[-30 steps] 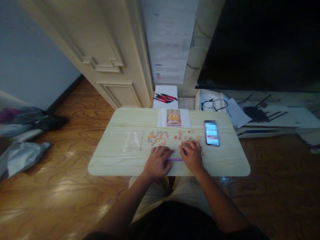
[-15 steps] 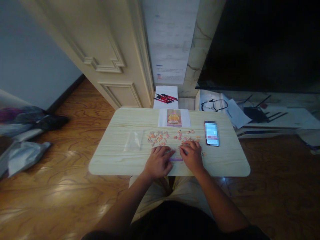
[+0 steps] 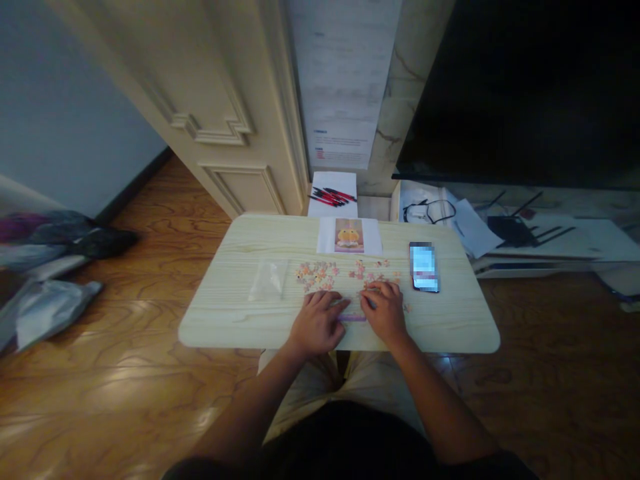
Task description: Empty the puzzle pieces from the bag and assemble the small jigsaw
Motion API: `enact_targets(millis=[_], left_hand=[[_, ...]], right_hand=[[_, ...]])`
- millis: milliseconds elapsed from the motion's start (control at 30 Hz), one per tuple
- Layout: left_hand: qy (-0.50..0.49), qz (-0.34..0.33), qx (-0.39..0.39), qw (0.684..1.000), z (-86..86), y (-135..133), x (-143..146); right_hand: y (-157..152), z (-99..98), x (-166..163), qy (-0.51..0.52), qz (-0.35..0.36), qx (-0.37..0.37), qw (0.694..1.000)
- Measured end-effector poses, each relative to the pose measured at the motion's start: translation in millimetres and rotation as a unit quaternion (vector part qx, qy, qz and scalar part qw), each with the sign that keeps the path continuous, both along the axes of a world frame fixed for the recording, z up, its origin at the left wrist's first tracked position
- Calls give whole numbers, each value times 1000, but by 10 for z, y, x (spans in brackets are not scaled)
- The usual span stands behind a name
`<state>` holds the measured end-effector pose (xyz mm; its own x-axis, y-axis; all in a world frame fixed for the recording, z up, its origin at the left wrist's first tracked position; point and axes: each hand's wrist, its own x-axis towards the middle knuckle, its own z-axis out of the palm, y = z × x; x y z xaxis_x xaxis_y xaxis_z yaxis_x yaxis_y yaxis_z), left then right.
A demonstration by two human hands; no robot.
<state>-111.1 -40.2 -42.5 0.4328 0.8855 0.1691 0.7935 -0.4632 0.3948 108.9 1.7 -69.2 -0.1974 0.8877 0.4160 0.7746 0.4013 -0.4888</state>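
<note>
Resting left hand point(image 3: 316, 322) palm-down by purple strip point(image 3: 353, 319), with grip parted; curling right hand point(image 3: 386, 312) near other end, with grip too hidden to judge; facing puzzle pieces point(image 3: 317, 273) scattered just beyond on tabletop point(image 3: 220, 300).

Pale table point(image 3: 220, 300) with puzzle pieces point(image 3: 321, 269), phone point(image 3: 424, 267)

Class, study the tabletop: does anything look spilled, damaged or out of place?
Nothing there looks spilled or damaged. Most loose puzzle pieces lie in clusters; a small bit right of the right hand sits apart from them, so it looks slightly stray.
</note>
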Motion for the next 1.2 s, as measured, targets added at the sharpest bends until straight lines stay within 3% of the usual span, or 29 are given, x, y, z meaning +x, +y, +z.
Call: enact_targets(millis=[967,1200], left_hand=[[19,-14,-7,1000,20,2,-1],[-7,-8,3,1000,7,-7,-13]], right_hand=[[-1,20,-18,-7,-3,-10,1000],[-3,31,20,39,2,-3,999]])
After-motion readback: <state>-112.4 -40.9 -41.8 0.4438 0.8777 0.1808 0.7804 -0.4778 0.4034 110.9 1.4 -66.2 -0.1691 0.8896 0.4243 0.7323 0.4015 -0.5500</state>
